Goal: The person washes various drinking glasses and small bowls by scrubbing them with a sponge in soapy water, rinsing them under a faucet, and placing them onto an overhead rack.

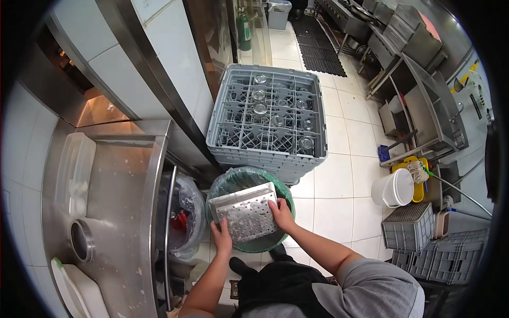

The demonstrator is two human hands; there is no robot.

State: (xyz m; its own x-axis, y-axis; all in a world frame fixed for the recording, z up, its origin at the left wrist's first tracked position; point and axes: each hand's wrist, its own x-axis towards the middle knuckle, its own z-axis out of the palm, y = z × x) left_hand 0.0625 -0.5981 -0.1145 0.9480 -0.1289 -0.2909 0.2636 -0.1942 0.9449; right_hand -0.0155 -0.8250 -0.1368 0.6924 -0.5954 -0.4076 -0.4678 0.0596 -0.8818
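Note:
A perforated stainless steel food pan [248, 212] is tilted over a green bin [292, 210] lined with a clear plastic bag. My left hand [222, 234] grips the pan's lower left edge. On the pan's right edge is my right hand [282, 214], its thumb on the perforated face. Small bits of green residue cling to the metal among the holes. Part of the bin's mouth is hidden behind the pan, and I cannot tell what lies inside.
Beyond the bin stand stacked grey glass racks [266, 149] holding several glasses. A steel counter [119, 190] with a round opening [81, 240] is at left, above a second lined bin [187, 206]. White bucket [393, 189], mop [417, 171] and grey crates [409, 226] stand at right.

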